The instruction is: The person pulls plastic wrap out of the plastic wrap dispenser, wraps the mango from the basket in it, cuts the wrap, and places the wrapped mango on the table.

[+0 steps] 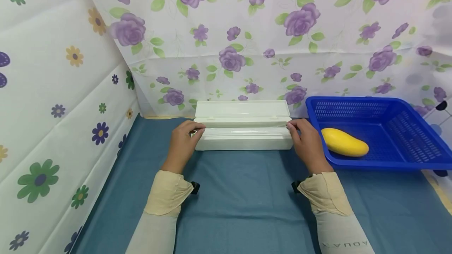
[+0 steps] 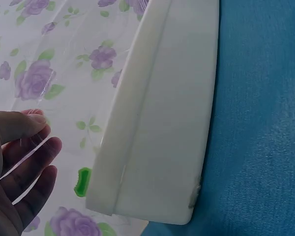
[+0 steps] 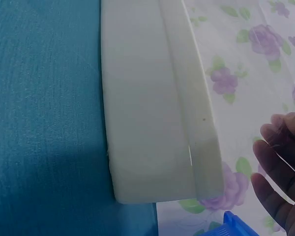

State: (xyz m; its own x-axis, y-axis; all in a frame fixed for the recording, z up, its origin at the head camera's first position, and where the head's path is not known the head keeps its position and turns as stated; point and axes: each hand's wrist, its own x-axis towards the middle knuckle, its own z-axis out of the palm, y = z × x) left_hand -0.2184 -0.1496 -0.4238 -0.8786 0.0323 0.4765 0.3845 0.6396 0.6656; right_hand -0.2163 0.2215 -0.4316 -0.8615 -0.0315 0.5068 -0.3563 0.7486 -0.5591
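A long white cling film dispenser (image 1: 243,144) lies crosswise on the blue-green cloth, its lid (image 1: 243,109) raised at the back. Clear, shiny film (image 1: 243,131) spans its opening. At the left end, my left hand (image 1: 181,144) pinches the film's edge between thumb and index finger. My right hand (image 1: 308,142) pinches the edge at the opposite end. Thumb and index meet in the left wrist view, where the left hand (image 2: 24,162) has its other fingers loosely bent. The right hand (image 3: 285,167) looks similar in the right wrist view.
A blue plastic basket (image 1: 388,164) stands to the right, close to my right hand, with a yellow mango (image 1: 344,143) inside. Flower-printed sheets (image 1: 229,77) rise behind and at the left. Blue-green cloth (image 1: 243,207) covers the table.
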